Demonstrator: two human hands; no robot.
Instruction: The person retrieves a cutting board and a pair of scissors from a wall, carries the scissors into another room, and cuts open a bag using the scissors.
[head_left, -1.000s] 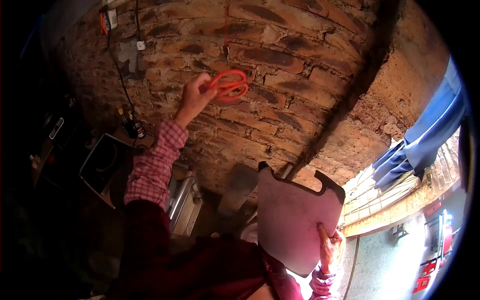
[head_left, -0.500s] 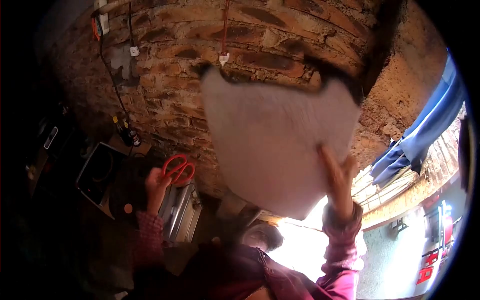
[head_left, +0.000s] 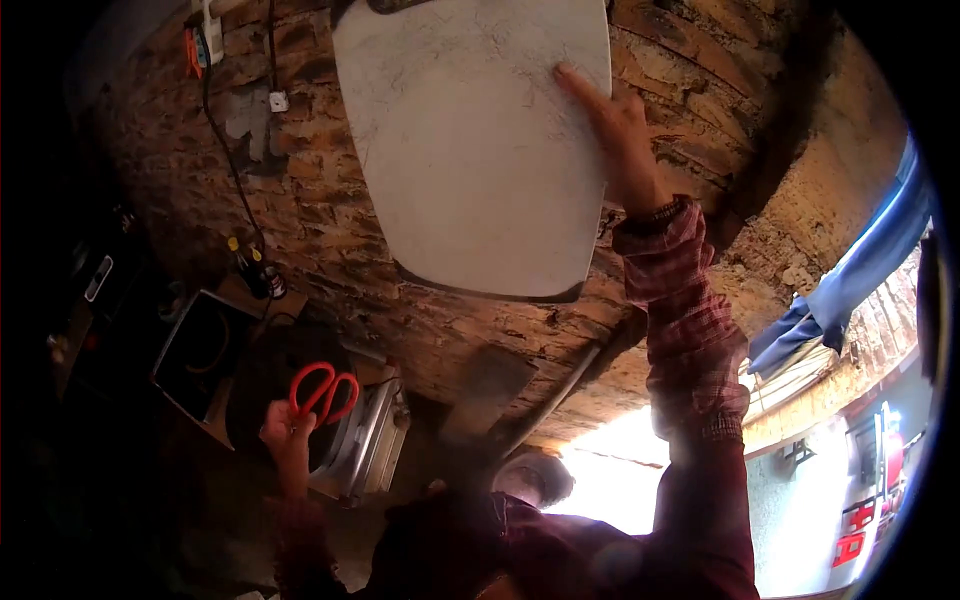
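Against or just in front of the brick wall is a white cutting board (head_left: pixel 470 160) with dark corners and a scratched face; the frame's top cuts it off. My right hand (head_left: pixel 615 130) grips its right edge, one digit lying on the front and the other fingers partly out of sight. Lower left, my left hand (head_left: pixel 287 435) is closed around red-handled scissors (head_left: pixel 325 393), the loops sticking up above the fist. Their blades are hidden.
A black cooktop (head_left: pixel 203 345) and small bottles (head_left: pixel 273 282) stand at the left. Cables hang down the brick wall (head_left: pixel 310 215). A metal appliance (head_left: pixel 375 440) sits below the scissors. Blue cloth (head_left: pixel 835 290) hangs at the right near bright light.
My right hand has raised the cutting board higher along the wall, and its face now shows more upright. My left hand has shifted down and slightly left with the scissors.
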